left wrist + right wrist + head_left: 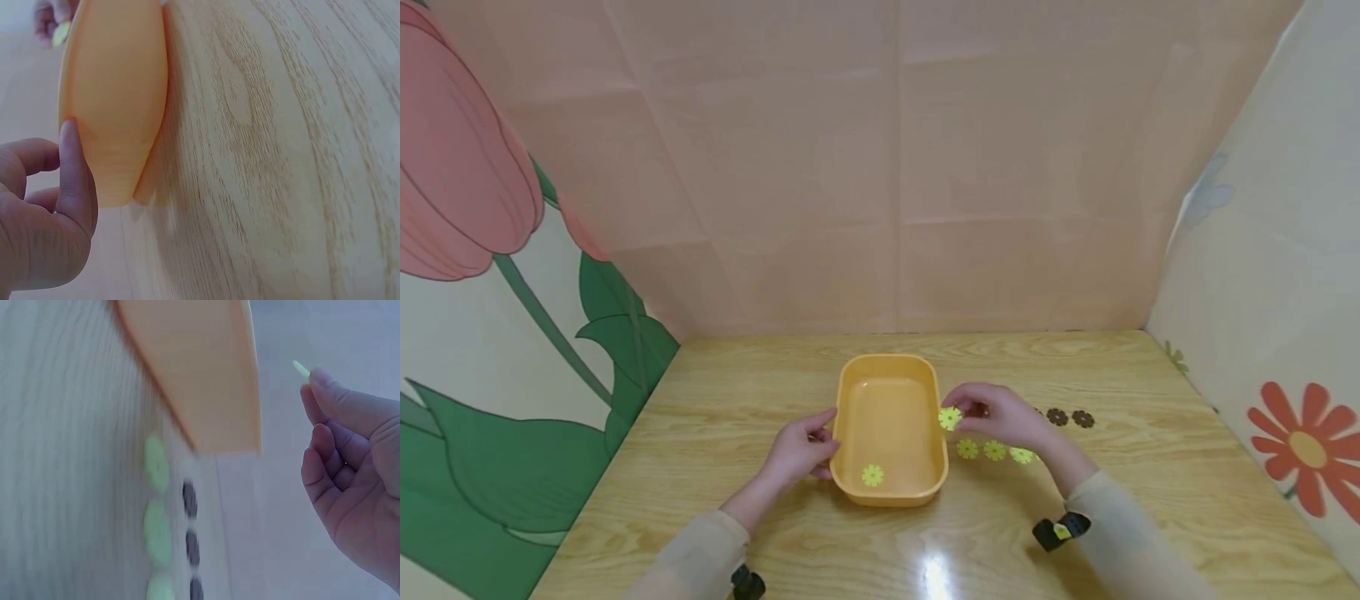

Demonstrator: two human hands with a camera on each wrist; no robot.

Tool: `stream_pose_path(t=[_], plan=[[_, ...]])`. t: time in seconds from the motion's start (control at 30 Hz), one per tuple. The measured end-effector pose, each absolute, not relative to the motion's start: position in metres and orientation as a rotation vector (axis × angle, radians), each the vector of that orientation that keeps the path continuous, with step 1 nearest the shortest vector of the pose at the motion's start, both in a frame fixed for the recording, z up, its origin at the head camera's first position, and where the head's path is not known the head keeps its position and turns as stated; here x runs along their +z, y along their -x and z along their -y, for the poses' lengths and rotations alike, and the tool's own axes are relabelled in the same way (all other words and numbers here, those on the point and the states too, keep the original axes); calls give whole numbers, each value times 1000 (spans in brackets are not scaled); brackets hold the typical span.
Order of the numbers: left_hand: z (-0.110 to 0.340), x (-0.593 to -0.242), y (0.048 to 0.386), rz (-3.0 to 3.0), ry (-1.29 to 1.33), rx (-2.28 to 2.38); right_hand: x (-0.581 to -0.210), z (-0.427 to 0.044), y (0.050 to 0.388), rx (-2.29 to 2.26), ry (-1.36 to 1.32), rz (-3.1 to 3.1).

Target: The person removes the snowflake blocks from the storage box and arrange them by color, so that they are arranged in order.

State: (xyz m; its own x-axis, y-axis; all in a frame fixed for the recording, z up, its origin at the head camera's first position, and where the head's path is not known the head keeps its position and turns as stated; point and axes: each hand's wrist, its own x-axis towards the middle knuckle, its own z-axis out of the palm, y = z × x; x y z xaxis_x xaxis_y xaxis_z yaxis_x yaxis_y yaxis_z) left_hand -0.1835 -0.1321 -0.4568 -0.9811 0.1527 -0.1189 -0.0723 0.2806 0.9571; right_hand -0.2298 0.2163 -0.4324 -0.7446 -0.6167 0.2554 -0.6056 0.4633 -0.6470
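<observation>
A yellow-orange plastic tray [891, 408] stands on the table, with one yellow-green, notched flower-shaped disc [872, 476] lying at its near end. At the tray's left side my left hand [801, 446] holds the rim; in the left wrist view one finger [74, 169] lies along the outer wall. My right hand [1003, 414] pinches another yellow-green flower-shaped disc [950, 418] between thumb and fingertips, just above the tray's right rim. In the right wrist view that disc [301, 368] appears edge-on, apart from the tray wall.
A row of yellow-green discs [995, 451] lies on the wooden table [760, 367] right of the tray. Behind it runs a row of dark brown discs [1082, 419], partly hidden by my right hand. A pink covered wall [895, 208] rises at the back; flower-printed panels flank both sides.
</observation>
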Motion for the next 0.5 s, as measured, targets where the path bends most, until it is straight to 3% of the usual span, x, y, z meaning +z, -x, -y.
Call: stream_pose_path(t=[0.5], plan=[[132, -455, 182, -2353, -74, 1787, -469, -325, 215, -1162, 891, -2868]])
